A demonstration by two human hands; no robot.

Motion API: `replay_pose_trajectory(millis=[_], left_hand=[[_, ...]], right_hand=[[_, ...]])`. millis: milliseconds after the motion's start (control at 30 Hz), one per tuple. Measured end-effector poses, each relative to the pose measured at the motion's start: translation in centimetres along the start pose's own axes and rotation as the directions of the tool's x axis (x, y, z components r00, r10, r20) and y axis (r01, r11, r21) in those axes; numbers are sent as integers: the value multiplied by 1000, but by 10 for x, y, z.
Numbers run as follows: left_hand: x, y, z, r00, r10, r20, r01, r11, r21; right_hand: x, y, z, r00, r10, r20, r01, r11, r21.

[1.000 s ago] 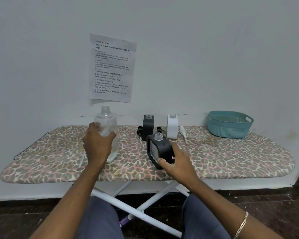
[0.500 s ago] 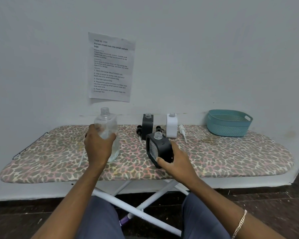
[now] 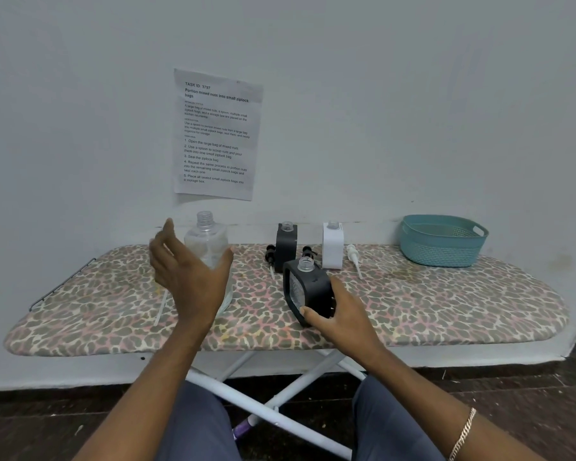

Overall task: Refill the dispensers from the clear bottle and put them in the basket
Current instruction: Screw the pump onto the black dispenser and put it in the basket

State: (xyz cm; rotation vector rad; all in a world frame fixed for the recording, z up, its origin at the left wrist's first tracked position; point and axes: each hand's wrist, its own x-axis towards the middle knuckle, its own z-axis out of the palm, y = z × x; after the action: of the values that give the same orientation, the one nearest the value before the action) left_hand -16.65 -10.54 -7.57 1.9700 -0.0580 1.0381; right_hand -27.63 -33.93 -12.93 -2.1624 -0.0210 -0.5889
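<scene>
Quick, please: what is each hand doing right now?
Left hand: open, fingers spread, in front of the clear bottle.
Right hand: grips the near black dispenser.

I see my left hand (image 3: 188, 277) spread open just in front of the clear bottle (image 3: 207, 241). My right hand (image 3: 343, 317) grips a tilted black dispenser (image 3: 308, 291); the basket (image 3: 443, 241) sits well off to its right.

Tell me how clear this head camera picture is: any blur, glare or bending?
Head view: soft, even light, no glare; the left hand looks slightly smeared at its fingertips; the clear bottle reads faint against the wall; wide-angle curves the ironing board; small print on the sheet is soft.
</scene>
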Motion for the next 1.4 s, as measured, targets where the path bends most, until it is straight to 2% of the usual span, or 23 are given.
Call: replay_pose_trajectory(millis=[133, 233, 300, 400, 500, 633, 700, 800, 1067, 1267, 1400], left_hand=[[-7, 28, -7, 954, 280, -104, -277, 960, 36], [-18, 42, -5, 900, 427, -88, -433, 900, -55], [-33, 48, 1, 911, 412, 27, -401, 897, -187], [-58, 49, 12, 910, 327, 256, -244, 920, -306], [-74, 40, 25, 858, 226, 461, -73, 943, -325], [-83, 29, 34, 785, 153, 600, 46, 952, -302], [-87, 28, 36, 760, 148, 633, 68, 950, -304], [-87, 29, 36, 741, 128, 660, 103, 949, -299], [-86, 26, 39, 762, 125, 635, 76, 957, -280], [-81, 27, 34, 749, 109, 654, 75, 966, -247], [-72, 21, 31, 744, 106, 659, 85, 964, -252]], right_hand=[[-1, -1, 3, 1000, -2, -7, 2, 1000, 20], [-2, -3, 6, 1000, 0, -11, 1, 999, 39], [-2, -4, 9, 1000, 3, -26, -2, 999, 46], [-4, -8, 14, 999, 23, -49, -20, 997, 73], [-3, -10, 18, 997, 30, -72, -25, 997, 71], [1, -8, 24, 993, 28, -115, -19, 997, 79], [1, -6, 27, 992, 15, -129, -6, 997, 72], [-2, -1, 28, 997, 40, -66, -33, 994, 102], [-6, 3, 21, 998, 55, 10, -56, 980, 189], [8, -8, 8, 997, 82, -14, -79, 985, 154], [50, -29, -20, 993, 19, -116, -7, 995, 98]])
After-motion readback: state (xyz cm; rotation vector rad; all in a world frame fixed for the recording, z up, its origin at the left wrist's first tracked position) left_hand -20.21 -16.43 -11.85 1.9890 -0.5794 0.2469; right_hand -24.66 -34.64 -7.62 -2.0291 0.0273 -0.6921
